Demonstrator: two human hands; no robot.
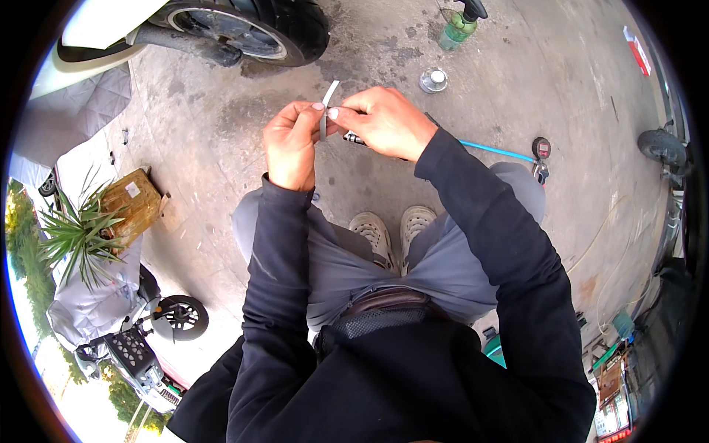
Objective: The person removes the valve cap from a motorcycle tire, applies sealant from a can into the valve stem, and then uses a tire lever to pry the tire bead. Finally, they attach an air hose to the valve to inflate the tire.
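1. The left hand [293,144] is closed in a pinch, thumb and fingers gripping a narrow white strip [331,91] in the upper middle of the frame.
2. The strip stands nearly upright in the picture – its top end leans right above the fingertips, its lower part shows below them.
3. The right hand [391,122] has its fingers curled and its thumb tip at the strip's right edge; I cannot tell whether it grips the strip.
4. Just below the right hand is a metal fitting [353,137]; whether it is held is unclear.
5. A blue hose [495,150] runs right from behind the right sleeve to a round gauge [541,148].
6. On the concrete floor [384,184], a clear bottle [433,80] and a green spray bottle [458,31] stand at upper right of centre.
7. A black-tyred wheel [295,29] fills the upper left – well apart from the potted plant [81,221] at far left.
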